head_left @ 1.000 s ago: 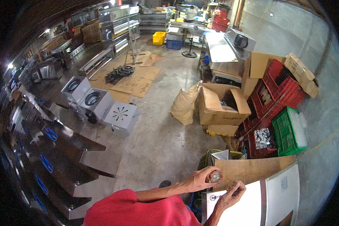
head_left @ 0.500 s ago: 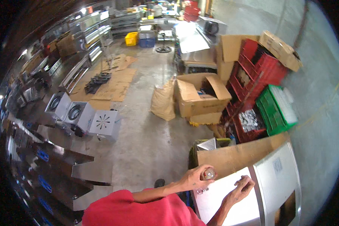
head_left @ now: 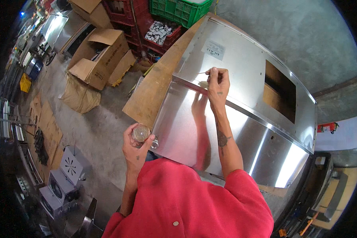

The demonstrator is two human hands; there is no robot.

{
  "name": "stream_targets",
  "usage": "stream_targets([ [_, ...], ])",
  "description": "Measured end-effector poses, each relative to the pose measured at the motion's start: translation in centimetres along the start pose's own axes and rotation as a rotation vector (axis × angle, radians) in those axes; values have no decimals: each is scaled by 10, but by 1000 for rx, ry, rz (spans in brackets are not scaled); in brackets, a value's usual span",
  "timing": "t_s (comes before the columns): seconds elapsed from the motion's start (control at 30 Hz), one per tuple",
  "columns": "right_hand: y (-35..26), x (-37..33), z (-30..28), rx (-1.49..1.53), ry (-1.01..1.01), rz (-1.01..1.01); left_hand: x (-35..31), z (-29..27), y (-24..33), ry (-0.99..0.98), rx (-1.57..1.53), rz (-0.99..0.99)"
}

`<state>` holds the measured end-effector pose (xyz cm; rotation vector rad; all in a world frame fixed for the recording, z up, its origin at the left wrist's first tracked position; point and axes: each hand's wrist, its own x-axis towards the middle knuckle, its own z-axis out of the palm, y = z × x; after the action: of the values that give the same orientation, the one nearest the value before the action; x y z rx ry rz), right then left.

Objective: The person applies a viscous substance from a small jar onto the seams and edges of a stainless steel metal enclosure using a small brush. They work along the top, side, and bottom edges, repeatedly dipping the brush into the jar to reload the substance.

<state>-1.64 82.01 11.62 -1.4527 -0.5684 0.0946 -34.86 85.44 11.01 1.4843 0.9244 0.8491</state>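
My left hand (head_left: 134,147) is closed round a small round glass jar (head_left: 141,133), held beside the near left corner of a shiny sheet-metal panel (head_left: 178,123). A small shiny round thing (head_left: 154,143) shows at the panel's edge next to my fingers; I cannot tell what it is. My right hand (head_left: 219,84) pinches a thin stick (head_left: 202,73), its tip pointing left over a larger metal housing (head_left: 242,51). The housing has a pale label (head_left: 214,49) and a rectangular cut-out (head_left: 279,91). Whether the stick touches the metal is unclear.
A wooden board (head_left: 146,103) lies under the metal's left side. Beyond stand an open cardboard box (head_left: 107,59), a green crate (head_left: 178,11) and red crates (head_left: 123,14). Grey metal boxes (head_left: 61,178) sit on the floor at left. A dark bench (head_left: 319,174) stands at right.
My view has turned right and down toward the metal. My right hand has reached farther out over the housing, and the thin stick now shows in it. The jar stays in my left hand.
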Motion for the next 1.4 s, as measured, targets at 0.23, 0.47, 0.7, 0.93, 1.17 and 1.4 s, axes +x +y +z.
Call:
stream_targets([
  [0.23,36,20,39,-85,-140,35,-8,-1,-3,56,-3,-4],
  [0.47,48,28,57,-160,-209,28,-4,3,-9,103,-15,14],
  [0.7,33,18,54,-209,-248,9,-1,4,-8,92,2,7],
  [0.93,36,16,58,-130,-317,-33,2,1,-15,67,7,18],
  [1.17,38,14,58,-164,-348,-111,3,-4,-16,80,10,32],
  [1.4,35,6,52,-202,-359,-126,-8,-10,-19,70,37,47],
])
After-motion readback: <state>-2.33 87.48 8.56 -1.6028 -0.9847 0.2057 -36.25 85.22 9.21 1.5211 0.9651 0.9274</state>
